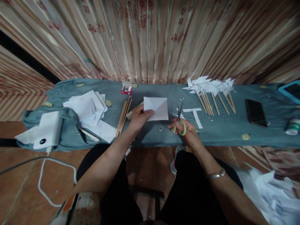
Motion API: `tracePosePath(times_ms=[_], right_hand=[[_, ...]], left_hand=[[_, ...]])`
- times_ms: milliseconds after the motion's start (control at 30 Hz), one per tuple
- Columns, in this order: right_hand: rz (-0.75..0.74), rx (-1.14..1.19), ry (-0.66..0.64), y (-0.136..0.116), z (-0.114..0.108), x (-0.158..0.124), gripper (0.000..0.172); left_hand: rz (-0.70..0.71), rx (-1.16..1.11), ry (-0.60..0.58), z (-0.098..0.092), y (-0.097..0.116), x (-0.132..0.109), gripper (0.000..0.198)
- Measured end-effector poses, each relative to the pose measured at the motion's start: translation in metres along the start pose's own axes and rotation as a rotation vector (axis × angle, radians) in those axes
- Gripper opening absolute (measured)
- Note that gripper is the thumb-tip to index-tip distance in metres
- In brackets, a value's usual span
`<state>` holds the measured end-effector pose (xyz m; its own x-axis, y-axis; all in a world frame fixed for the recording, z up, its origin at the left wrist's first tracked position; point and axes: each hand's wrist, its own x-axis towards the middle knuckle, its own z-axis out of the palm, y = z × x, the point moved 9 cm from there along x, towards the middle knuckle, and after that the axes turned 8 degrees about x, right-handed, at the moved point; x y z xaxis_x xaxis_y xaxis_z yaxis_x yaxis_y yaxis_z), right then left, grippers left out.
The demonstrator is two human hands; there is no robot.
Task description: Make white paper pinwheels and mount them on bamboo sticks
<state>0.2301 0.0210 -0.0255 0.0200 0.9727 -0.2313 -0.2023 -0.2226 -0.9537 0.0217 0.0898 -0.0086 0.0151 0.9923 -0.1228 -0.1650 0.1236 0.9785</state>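
My left hand pinches a square sheet of white paper by its left edge, thumb on top. Faint crease lines run across the sheet. In my right hand is a pair of scissors with pale green handles, its blades pointing away from me, just right of the paper and apart from it. The blades look slightly parted. White paper strips lie on the cloth right of the scissors. Left of my left hand rest several thin wooden sticks.
Finished paper pinwheels on sticks lie at the back right, near a black phone. A small red box stands at the back. Stacked white papers, a pen and a white device with a cable are on the left.
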Motion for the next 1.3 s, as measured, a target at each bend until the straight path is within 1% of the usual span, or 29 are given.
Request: tracePosePath(times_ms=[100,167,233,333,533,633,800,967,1167,1300], right_hand=[[-0.028,0.074,0.052,-0.001,-0.004,0.005,0.052],[-0.043,0.097,0.046,-0.002,-0.001,0.006,0.050],[-0.041,0.086,0.015,-0.004,0.003,0.003,0.047],[-0.001,0.017,-0.061,-0.005,0.011,-0.004,0.049],[0.151,-0.102,-0.326,0.004,0.032,-0.024,0.056],[0.180,-0.131,-0.379,0.009,0.036,-0.028,0.056],[0.209,-0.140,-0.388,0.015,0.036,-0.027,0.055],[0.207,-0.131,-0.395,0.016,0.035,-0.025,0.051],[0.194,-0.109,-0.412,0.014,0.038,-0.025,0.048],[0.201,-0.114,-0.399,0.015,0.037,-0.024,0.050]], left_hand=[[-0.015,0.014,-0.066,0.012,-0.004,-0.004,0.025],[-0.030,0.021,-0.097,0.017,-0.007,-0.005,0.025],[-0.039,0.032,-0.104,0.018,-0.010,-0.004,0.024],[-0.021,0.042,-0.060,0.010,-0.007,-0.001,0.025],[0.046,-0.039,0.040,-0.009,0.008,0.008,0.033],[0.063,-0.043,0.060,-0.012,0.008,0.011,0.032],[0.062,-0.053,0.003,-0.003,0.005,0.010,0.031],[0.053,-0.050,-0.015,0.002,0.005,0.007,0.029],[0.055,-0.050,-0.001,0.002,0.004,0.007,0.030],[0.069,-0.032,0.001,0.002,0.003,0.007,0.028]])
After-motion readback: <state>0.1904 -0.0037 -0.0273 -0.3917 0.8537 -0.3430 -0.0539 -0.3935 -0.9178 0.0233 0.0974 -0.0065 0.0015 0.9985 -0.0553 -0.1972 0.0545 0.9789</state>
